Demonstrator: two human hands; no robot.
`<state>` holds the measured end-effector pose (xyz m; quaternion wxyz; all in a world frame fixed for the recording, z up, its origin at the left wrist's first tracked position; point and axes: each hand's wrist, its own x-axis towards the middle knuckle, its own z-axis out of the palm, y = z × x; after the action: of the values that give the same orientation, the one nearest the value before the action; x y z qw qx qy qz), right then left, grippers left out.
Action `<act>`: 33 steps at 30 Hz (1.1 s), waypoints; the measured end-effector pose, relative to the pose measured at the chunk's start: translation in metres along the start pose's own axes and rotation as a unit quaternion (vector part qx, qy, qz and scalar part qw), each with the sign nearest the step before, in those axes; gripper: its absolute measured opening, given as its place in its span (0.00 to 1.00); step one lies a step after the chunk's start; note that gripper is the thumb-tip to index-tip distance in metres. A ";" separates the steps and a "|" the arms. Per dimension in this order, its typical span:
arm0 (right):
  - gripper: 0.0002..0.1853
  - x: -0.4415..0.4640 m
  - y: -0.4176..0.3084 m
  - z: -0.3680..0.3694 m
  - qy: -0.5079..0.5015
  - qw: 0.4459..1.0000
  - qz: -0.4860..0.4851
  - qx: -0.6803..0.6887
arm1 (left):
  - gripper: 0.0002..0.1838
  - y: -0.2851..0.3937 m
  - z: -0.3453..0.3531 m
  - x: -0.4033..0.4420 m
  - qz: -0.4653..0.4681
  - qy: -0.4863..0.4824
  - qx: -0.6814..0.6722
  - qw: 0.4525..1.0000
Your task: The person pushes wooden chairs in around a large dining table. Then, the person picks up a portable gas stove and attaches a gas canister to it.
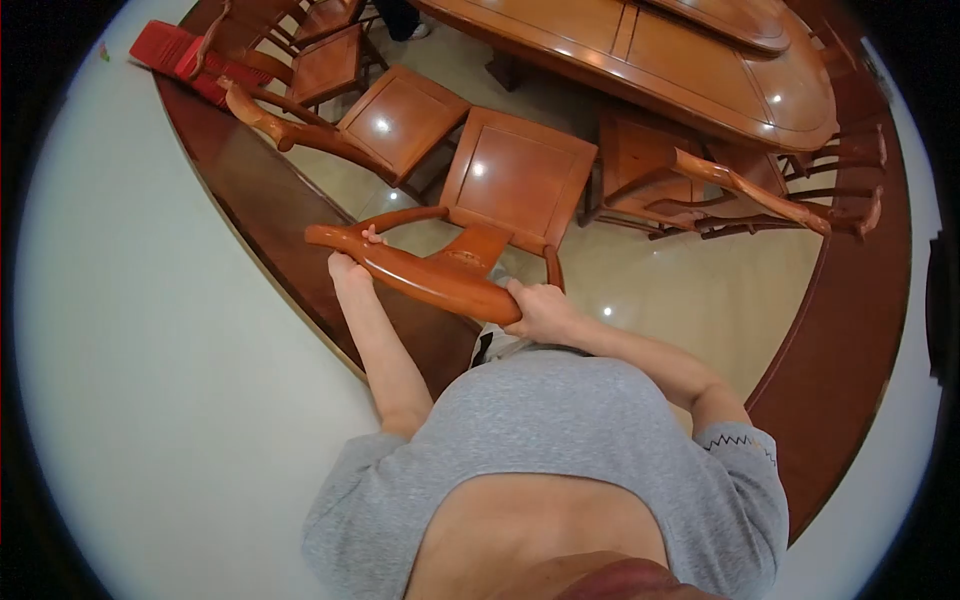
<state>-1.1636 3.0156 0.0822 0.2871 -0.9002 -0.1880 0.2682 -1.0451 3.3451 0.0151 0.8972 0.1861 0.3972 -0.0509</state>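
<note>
The left hand (pixel 350 266) and right hand (pixel 543 312) grip opposite ends of a wooden chair's (pixel 520 175) curved top rail (pixel 430 283). Its seat points toward a round-ended wooden table (pixel 570 45); a matching chair (pixel 402 118) stands just beside it on the glossy floor (pixel 645 290).

Left hand (pixel 350 268), left of centre, and right hand (pixel 543 312), near centre, are curled; both forearms (pixel 375 345) slant up-left.
</note>
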 end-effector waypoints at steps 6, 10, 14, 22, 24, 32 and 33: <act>0.23 -0.005 -0.017 0.002 0.009 0.999 0.003 0.035 | 0.28 0.014 0.003 -0.015 -0.007 0.005 -0.025 1.000; 0.22 -0.002 -0.025 0.000 0.019 0.998 -0.020 0.052 | 0.27 0.024 0.002 -0.023 0.021 0.013 -0.026 0.999; 0.23 0.000 -0.032 0.006 -0.001 0.998 -0.029 0.061 | 0.25 0.034 -0.008 -0.036 0.042 0.034 -0.038 0.998; 0.22 0.001 -0.033 0.011 -0.020 0.997 -0.028 0.065 | 0.28 0.036 -0.007 -0.035 0.032 0.042 -0.073 0.996; 0.23 -0.002 -0.028 0.012 -0.013 0.997 -0.028 0.066 | 0.29 0.030 -0.006 -0.029 0.038 0.015 -0.036 0.999; 0.25 -0.008 -0.015 0.017 0.014 0.997 -0.040 0.061 | 0.28 0.020 -0.027 0.005 0.000 -0.011 -0.089 0.996; 0.27 -0.008 -0.018 0.016 -0.004 0.998 -0.029 0.057 | 0.28 0.023 -0.032 0.010 0.000 -0.012 -0.089 0.996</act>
<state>-1.1827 3.0319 0.0857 0.3450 -0.8754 -0.1995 0.2736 -1.0552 3.3789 -0.0047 0.9149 0.1047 0.3895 -0.0178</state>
